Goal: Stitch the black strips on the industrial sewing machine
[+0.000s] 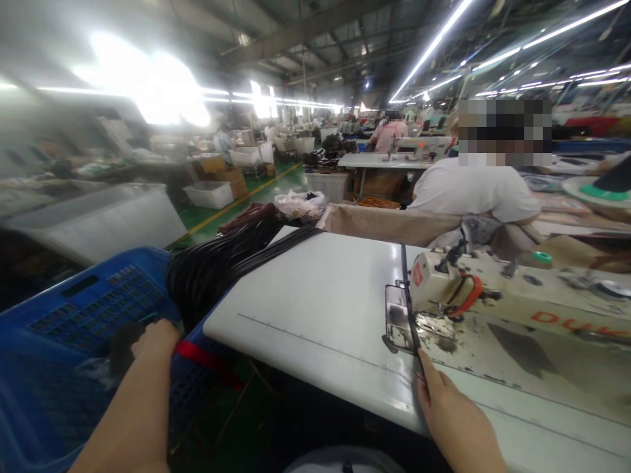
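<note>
My right hand (446, 407) is closed on the near end of a narrow black strip (415, 328), at the front of the sewing table (315, 295). The strip runs away from me across the metal plate, past the needle area of a white sewing machine (444, 282), to the table's far side. Over a blue plastic crate (98, 276) at the left, my left hand (156, 338) has its fingers curled on a dark, blurred piece of material (124, 348). Its fingertips are partly hidden.
A thick bundle of black strips (211, 269) hangs over the table's left edge. A red band (197, 353) is on the crate's side. Beyond the table stands a fabric-lined bin (365, 220). A person in a white shirt (473, 190) sits past the machine.
</note>
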Demonstrator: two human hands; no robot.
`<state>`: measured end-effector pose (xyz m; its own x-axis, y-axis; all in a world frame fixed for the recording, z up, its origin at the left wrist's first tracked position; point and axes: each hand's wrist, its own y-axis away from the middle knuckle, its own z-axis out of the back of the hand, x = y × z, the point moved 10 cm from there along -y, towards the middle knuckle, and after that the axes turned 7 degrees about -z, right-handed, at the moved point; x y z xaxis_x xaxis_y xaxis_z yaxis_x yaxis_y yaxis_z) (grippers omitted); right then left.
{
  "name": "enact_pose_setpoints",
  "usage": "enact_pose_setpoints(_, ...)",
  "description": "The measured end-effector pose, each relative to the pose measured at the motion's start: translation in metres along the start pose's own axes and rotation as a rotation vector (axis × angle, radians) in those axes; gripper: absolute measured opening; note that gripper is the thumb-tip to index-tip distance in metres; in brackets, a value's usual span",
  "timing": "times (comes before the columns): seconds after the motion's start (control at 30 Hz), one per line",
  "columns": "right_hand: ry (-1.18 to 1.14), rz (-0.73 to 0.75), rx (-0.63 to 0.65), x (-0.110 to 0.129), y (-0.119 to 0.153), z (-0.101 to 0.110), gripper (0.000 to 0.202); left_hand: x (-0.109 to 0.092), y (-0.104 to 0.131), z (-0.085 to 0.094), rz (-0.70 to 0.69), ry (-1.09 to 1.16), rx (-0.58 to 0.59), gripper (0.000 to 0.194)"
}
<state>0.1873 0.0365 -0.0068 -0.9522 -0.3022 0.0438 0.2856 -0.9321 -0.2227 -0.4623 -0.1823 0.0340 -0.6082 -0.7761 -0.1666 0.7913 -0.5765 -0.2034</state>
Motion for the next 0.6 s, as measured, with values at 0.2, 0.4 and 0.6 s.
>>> enact_pose_setpoints(0.2,0.009,-0.043,0.051,0.003,0.000,0.002,0.049,-0.066,-0.006,-0.005,-0.163,-0.017,-0.047,0.047)
enact_pose_setpoints(0.4,-0.032,-0.149,0.211,0.005,0.007,0.008,0.055,-0.215,0.037,-0.042,-0.664,0.317,-0.140,0.032)
enact_pose_setpoints(0.6,-0.110,-0.165,0.215,0.007,0.009,0.015,0.055,-0.374,0.145,-0.097,-0.985,0.632,0.228,0.039)
